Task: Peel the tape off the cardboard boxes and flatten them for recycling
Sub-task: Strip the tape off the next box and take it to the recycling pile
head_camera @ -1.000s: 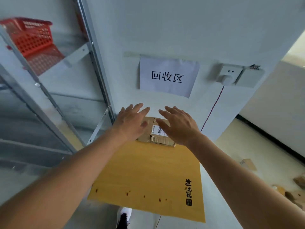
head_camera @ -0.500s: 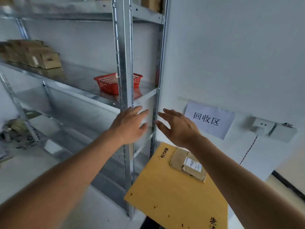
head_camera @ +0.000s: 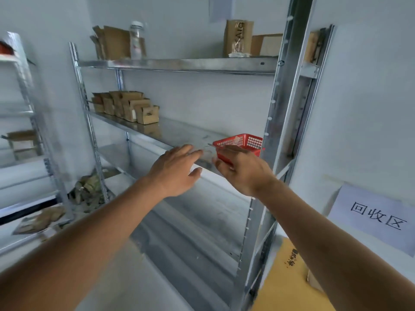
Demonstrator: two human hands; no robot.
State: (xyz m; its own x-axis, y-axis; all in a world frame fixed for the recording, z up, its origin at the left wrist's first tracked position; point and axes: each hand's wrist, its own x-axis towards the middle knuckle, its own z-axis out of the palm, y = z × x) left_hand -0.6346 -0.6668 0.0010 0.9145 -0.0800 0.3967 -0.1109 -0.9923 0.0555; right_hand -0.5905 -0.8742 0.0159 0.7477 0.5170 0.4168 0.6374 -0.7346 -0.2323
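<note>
Both empty, fingers straight and loosely spread: left hand (head_camera: pixel 174 171) and right hand (head_camera: pixel 243 170), raised side by side before the middle shelf (head_camera: pixel 179 133). Small cardboard boxes (head_camera: pixel 125 107) standing upright in a row at that shelf's far left, row running along the shelf edge. Red basket (head_camera: pixel 244 142) just behind the right hand.

Your cardboard boxes (head_camera: pixel 125 106) sit on the shelf (head_camera: pixel 170 131) left of the basket (head_camera: pixel 243 142), sign (head_camera: pixel 372 217) off right.

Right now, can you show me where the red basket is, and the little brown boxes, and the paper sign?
red basket (head_camera: pixel 248 141): head view, on its mesh front wall.
small cardboard boxes (head_camera: pixel 147 115): head view, on the nearest box's front.
paper sign (head_camera: pixel 377 217): head view, on the printed characters.
</note>
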